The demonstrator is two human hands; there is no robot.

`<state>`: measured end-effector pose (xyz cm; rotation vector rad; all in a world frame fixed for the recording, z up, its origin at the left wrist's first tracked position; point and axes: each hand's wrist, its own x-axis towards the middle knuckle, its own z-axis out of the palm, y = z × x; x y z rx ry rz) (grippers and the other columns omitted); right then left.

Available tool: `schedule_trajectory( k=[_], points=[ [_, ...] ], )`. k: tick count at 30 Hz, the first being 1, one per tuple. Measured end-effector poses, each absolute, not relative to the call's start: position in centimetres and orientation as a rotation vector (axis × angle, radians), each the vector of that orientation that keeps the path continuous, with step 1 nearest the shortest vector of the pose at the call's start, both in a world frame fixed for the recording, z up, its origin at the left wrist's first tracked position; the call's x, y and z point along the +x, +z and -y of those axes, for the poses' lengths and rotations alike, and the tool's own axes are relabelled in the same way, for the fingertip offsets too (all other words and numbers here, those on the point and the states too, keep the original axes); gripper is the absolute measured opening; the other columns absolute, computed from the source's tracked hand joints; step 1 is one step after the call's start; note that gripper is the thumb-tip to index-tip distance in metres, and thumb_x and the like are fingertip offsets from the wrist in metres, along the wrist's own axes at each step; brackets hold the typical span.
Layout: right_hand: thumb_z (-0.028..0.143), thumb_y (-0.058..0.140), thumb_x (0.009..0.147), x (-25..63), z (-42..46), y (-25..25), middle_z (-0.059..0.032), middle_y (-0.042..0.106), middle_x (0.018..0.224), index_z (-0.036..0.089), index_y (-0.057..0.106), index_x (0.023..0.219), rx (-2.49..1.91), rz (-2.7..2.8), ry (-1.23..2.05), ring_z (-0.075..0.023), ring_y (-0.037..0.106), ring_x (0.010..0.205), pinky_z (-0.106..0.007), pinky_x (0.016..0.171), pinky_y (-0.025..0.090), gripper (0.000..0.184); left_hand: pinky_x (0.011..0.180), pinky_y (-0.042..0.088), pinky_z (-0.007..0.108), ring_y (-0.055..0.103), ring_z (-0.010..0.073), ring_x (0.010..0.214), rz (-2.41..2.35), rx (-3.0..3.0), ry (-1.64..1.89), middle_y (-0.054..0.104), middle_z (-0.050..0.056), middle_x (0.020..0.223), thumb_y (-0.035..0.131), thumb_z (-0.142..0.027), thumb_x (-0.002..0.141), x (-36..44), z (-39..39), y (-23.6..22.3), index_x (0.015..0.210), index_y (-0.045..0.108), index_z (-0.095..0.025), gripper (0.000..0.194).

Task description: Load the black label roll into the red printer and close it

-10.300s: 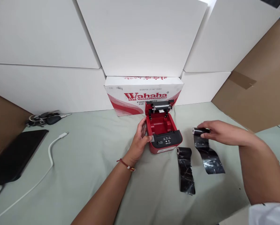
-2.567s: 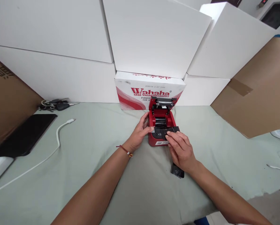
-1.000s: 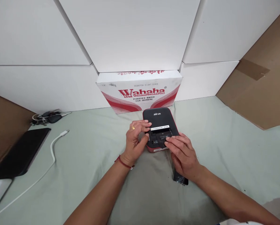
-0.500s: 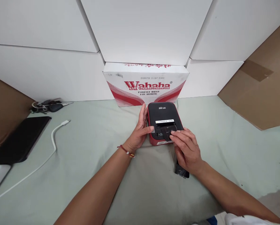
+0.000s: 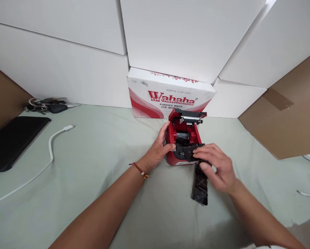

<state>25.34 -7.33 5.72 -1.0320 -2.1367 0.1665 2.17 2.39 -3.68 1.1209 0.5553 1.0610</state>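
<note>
A small red-and-black label printer [image 5: 172, 159] sits on the cloth with its lid [image 5: 188, 113] raised, showing a roller and a dark roll [image 5: 182, 135] inside. My left hand [image 5: 158, 150] grips its left side, the thumb on the front left corner. Across the printer's front lies a crumpled black film strip [image 5: 188, 153]. A long black tail of film [image 5: 200, 186] hangs from the front onto the cloth. My right hand [image 5: 217, 166] is closed on the strip at the printer's front right, fingertips over the film and thumb lower down; part of the grip is hidden.
Behind the printer stands a Wahaba-style printed water carton, lettered Wahaha [image 5: 171, 98], against white boxes [image 5: 191, 38]. Keys [image 5: 53, 105], a black tablet-like slab [image 5: 17, 141] and a white cable [image 5: 51, 148] lie left. A brown cardboard panel [image 5: 282, 121] and another cable [image 5: 307, 193] are right.
The printer's lid has swung up from closed, exposing the inside. My right hand has shifted slightly right, and more of the hanging black film shows. My left hand keeps its hold.
</note>
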Motion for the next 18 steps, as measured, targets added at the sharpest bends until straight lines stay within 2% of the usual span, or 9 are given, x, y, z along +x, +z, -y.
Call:
schedule_trajectory(
  k=[2,4,7,10,14,18],
  points=[
    [0.036,0.056,0.113,25.4,5.3,8.4,-0.0079,0.086,0.109,0.026,0.082,0.113,-1.193,2.136,0.365,-0.0243,0.081,0.093,-0.039,0.081,0.066,0.028,0.141,0.037,0.058,0.033,0.0377,0.175,-0.560,1.131,1.085,0.038,0.004,0.187,0.083,-0.043,0.087,2.3,-2.7,-4.0,0.174,0.035,-0.038,0.100],
    [0.037,0.056,0.113,24.7,2.6,10.3,-0.0068,0.086,0.111,0.026,0.083,0.115,-1.447,2.209,0.409,-0.0223,0.081,0.089,-0.035,0.078,0.064,0.029,0.140,0.038,0.057,0.035,0.0372,0.173,-0.547,1.136,1.100,0.041,0.005,0.185,0.084,-0.042,0.086,2.4,-2.9,-4.4,0.173,0.037,-0.037,0.099],
    [0.026,0.065,0.106,22.9,-1.3,11.5,-0.0097,0.086,0.123,0.023,0.082,0.130,-1.825,2.533,0.245,-0.0280,0.081,0.103,-0.038,0.087,0.062,0.030,0.141,0.035,0.055,0.037,0.0363,0.172,-0.533,1.143,1.109,0.040,0.005,0.185,0.084,-0.042,0.085,2.4,-3.2,-4.6,0.172,0.038,-0.037,0.098],
    [0.021,0.071,0.101,20.8,-4.0,11.1,-0.0156,0.085,0.128,0.020,0.082,0.133,-2.095,2.719,0.128,-0.0356,0.080,0.113,-0.040,0.086,0.060,0.035,0.142,0.031,0.056,0.041,0.0364,0.170,-0.551,1.161,1.096,0.048,0.009,0.179,0.083,-0.042,0.085,2.3,-3.1,-4.3,0.173,0.036,-0.034,0.100],
    [0.020,0.080,0.093,19.1,-5.1,10.0,-0.0202,0.082,0.132,0.019,0.085,0.124,-2.150,2.742,0.093,-0.0386,0.079,0.114,-0.040,0.082,0.058,0.031,0.141,0.032,0.059,0.050,0.0378,0.163,-0.576,1.172,1.081,0.054,0.011,0.174,0.081,-0.042,0.084,2.3,-2.9,-3.8,0.174,0.036,-0.032,0.101],
    [0.023,0.080,0.094,19.2,-4.2,10.5,-0.0174,0.084,0.124,0.019,0.084,0.117,-2.145,2.732,0.092,-0.0350,0.079,0.109,-0.038,0.081,0.058,0.024,0.140,0.034,0.061,0.052,0.0376,0.161,-0.580,1.160,1.088,0.053,0.010,0.175,0.079,-0.041,0.086,2.3,-2.7,-3.3,0.172,0.040,-0.034,0.095]
  ],
)
